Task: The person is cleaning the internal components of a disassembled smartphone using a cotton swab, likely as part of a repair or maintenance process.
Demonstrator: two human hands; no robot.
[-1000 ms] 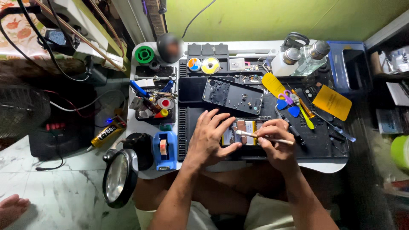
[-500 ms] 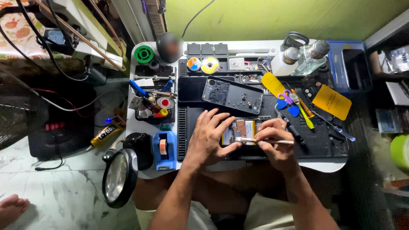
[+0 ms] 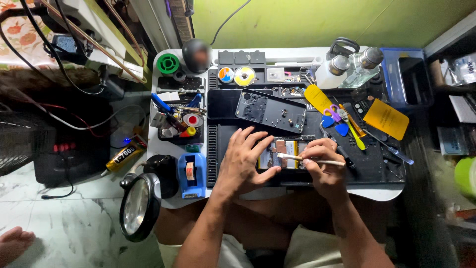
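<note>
Two bare hands meet over a small opened phone with its copper and yellow insides showing, which lies flat on the dark ribbed work mat near the front edge of the white bench, just below the detached dark grey back cover with camera cut-outs. The left hand rests fingers spread and flat, its palm on the mat and its fingertips pressing the left end of the phone to steady it. The right hand pinches a slim pale stick-like tool between thumb and forefinger, the shaft lying almost level and its tip reaching left over the middle of the exposed board; whether the tip touches a part or hovers just above it is too small to tell. Judging by this, the step in hand is fine work on the internals, probably brushing or prying at a connector. Any further move would call for a light, steady tip, the bracing hand kept firm, and care not to scrape neighbouring parts. Blue triangular plastic picks and a yellow flat plastic card lie to the right, well apart from the hands; a blue tape dispenser sits to the left.
</note>
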